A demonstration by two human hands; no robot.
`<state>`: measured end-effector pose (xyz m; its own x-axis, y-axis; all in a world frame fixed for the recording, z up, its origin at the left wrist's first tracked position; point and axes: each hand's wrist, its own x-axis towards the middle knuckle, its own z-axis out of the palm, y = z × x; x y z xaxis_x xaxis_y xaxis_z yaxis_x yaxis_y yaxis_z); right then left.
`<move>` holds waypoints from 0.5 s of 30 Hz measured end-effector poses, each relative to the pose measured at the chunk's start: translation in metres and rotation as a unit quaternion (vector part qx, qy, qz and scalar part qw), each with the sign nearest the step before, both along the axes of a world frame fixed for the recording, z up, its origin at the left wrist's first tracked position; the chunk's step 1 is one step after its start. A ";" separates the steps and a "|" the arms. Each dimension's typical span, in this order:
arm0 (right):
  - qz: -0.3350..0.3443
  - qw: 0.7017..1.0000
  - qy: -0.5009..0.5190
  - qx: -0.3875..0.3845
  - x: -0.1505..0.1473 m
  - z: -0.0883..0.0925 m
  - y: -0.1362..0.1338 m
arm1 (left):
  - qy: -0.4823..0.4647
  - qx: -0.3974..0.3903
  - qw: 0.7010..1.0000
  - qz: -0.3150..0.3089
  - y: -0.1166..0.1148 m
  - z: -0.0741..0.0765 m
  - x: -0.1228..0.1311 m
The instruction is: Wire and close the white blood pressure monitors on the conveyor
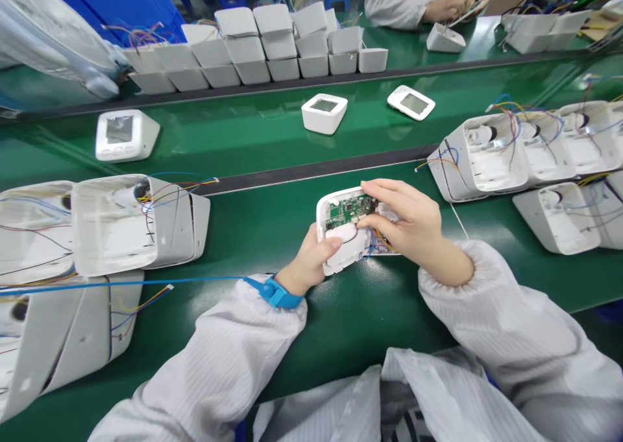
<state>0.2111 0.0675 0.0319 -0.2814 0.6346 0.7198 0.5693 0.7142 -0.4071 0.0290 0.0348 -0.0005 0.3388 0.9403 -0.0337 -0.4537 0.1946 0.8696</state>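
Note:
A white housing part (341,256) with a green circuit board (348,209) is held tilted above the green bench. My left hand (314,258) grips its lower left edge, thumb on the white inner face; a blue strap circles that wrist. At the board's right end, my right hand (406,218) has its fingers closed at the top edge and at a small connector with wires. Blue, yellow and red wires hang below those fingers. Behind the right fingers another white part shows, mostly hidden.
White housings with loose wires stand at left (178,224) and right (450,163). Beyond a dark rail sit finished-looking units (324,122) and a display cover (395,98). Stacked white housings (253,72) line the back. Another person's hands (452,6) work there. A blue cord (195,280) crosses left.

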 end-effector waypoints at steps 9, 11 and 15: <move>-0.027 1.000 -0.008 0.012 -0.003 0.000 -0.001 | 0.010 -0.012 1.000 -0.005 0.000 0.003 -0.001; -0.015 1.000 0.005 0.023 -0.003 0.000 -0.001 | 0.016 -0.017 1.000 -0.003 0.000 0.004 -0.001; -0.019 1.000 0.004 0.014 -0.004 -0.001 0.000 | 0.016 -0.021 1.000 -0.001 0.000 0.004 0.000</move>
